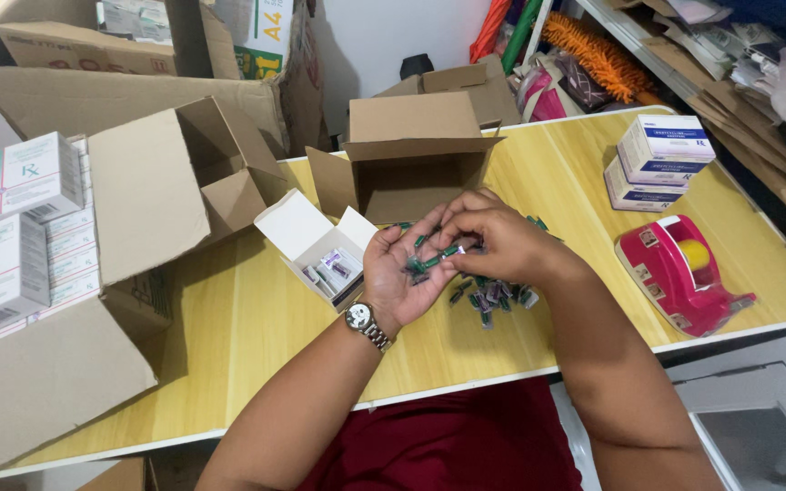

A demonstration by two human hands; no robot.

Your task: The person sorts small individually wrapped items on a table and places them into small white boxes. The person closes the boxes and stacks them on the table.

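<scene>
The right hand (pixel 493 238) has its fingers pinched on one small green-capped vial (pixel 448 251) over the cupped left hand (pixel 404 273), whose fingers lie apart under several vials. More glassy vials (pixel 493 295) litter the smooth yellow bench (pixel 247 336); a white carton (pixel 320 255) stands open just left.

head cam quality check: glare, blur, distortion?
Head view: even indoor light with soft sheen on the table; wide-angle bowing curves its edges; soft shadows under the left hand and right hand; the vials are small and slightly soft; the tape dispenser is sharp.
</scene>
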